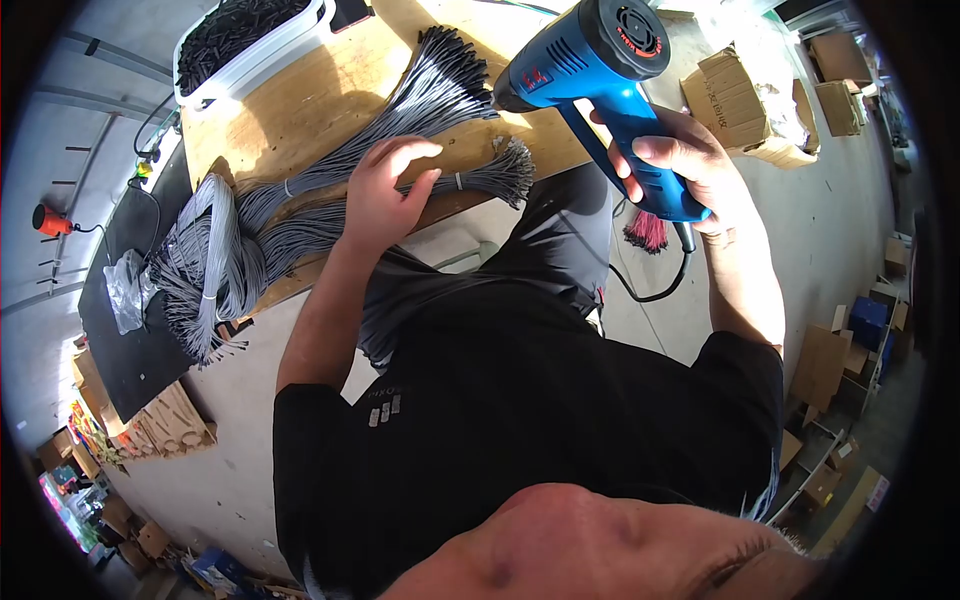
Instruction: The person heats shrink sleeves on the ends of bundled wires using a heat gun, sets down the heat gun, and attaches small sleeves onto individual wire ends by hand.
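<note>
My right hand is closed around the handle of a blue heat gun. Its nozzle points left, close to the black-sleeved ends of a bundle of grey wires on the wooden table. My left hand is over the wires, fingers curved and thumb apart, with nothing visible between them. Just right of that hand, a second grey wire bundle, banded with a tie, has its ends fanned out. Further left, the wires gather in a looped grey heap at the table's edge.
A white bin of short black tubes stands at the back left. The heat gun's black cord hangs beside my leg. Red wire ends show below the gun. Cardboard boxes stand at the right. A clear plastic bag lies at the left.
</note>
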Available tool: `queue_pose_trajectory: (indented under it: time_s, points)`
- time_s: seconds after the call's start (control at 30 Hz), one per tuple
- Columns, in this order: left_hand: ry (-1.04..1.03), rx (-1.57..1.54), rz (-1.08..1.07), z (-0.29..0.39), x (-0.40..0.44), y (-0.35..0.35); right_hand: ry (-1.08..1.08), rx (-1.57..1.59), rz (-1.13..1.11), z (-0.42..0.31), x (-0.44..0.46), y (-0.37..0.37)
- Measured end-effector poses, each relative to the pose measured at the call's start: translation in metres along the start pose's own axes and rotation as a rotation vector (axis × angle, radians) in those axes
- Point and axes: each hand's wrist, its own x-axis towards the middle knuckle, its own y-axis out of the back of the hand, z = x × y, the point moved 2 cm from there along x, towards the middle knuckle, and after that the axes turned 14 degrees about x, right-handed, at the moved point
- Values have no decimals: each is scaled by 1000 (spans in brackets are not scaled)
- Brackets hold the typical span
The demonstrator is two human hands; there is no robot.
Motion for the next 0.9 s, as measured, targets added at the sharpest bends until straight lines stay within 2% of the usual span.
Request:
queue_pose_trajectory:
  time_s: [0.03,0.1,0.17,0.23,0.27,0.37,0.47,0.5,0.6,0.9]
  points:
    - [14,-63,-11,8,17,5,-22,-6,-17,-1,0,-2]
    - [-113,-145,-64,24,58,13,-20,-23,-16,-1,2,-6]
    - [-259,-193,11,44,91,12,-52,-33,-42,-3,1,-9]
    - [-173,-87,-180,71,118,17,-46,-88,-85,-7,0,-15]
    - [-108,-54,-196,64,125,4,-38,-113,-96,-6,0,-16]
    - [-234,-241,-298,82,141,9,-37,-119,-84,-4,-2,-16]
    - [-260,-284,-179,77,139,0,-17,35,-70,-6,-6,-14]
    - [-211,-248,-171,81,136,3,17,49,-52,-1,-5,-9]
    - [-160,-229,-241,84,135,5,-9,36,-1,2,-9,-5]
    - [-173,-273,-227,83,131,-1,-56,58,14,7,-10,3]
